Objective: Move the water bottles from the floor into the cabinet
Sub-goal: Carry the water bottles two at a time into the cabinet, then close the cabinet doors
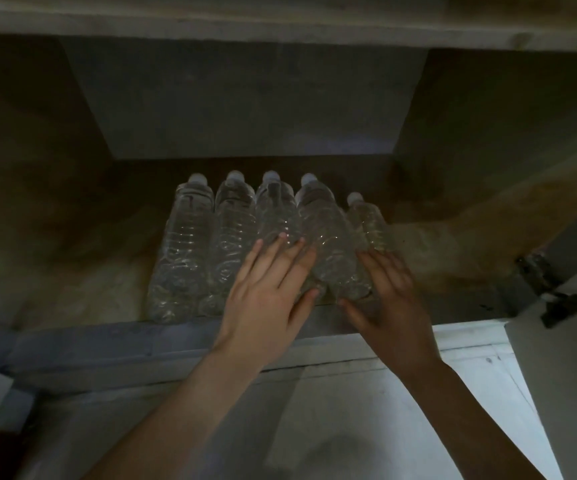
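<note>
Head | five clear, white-capped water bottles (185,244) | left hand (266,296), right hand (389,299): fingers (280,245) spread, apparently touching them

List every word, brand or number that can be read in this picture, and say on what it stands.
None can be read. The five water bottles in the cabinet show no legible label or print; the view is dark and blurred. The left hand and the right hand cover parts of some bottles.

water bottles (183,244) side by side in cabinet (107,344), caps toward 12 o'clock | left hand (266,292) on third, 6 o'clock | right hand (387,299) on fifth, 4 o'clock | hinge (536,282) 3 o'clock
</note>
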Demonstrator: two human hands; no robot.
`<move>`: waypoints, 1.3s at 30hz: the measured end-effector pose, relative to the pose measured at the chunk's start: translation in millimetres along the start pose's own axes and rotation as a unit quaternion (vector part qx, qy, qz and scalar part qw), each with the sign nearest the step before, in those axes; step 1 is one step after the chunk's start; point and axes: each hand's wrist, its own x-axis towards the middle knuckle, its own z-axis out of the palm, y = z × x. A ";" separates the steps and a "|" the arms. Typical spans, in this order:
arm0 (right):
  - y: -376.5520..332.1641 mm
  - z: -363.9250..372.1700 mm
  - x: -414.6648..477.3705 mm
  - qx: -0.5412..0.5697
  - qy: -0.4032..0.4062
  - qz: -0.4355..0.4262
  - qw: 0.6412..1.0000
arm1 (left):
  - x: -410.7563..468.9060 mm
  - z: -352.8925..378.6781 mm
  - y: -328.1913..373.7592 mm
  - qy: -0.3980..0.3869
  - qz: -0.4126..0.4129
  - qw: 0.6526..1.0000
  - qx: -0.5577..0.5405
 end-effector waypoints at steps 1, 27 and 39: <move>-3.9 -1.5 -6.8 -0.002 0.008 -0.005 1.000 | -8.3 -4.1 1.3 0.001 0.000 1.000 -0.011; -287.9 -467.5 -32.2 -0.039 -0.209 0.162 0.964 | 72.4 -481.4 172.3 -0.332 -0.041 0.936 -0.110; -436.0 -735.9 33.1 -0.137 -0.065 0.176 0.973 | 247.8 -747.3 197.7 -0.214 0.074 0.962 -0.153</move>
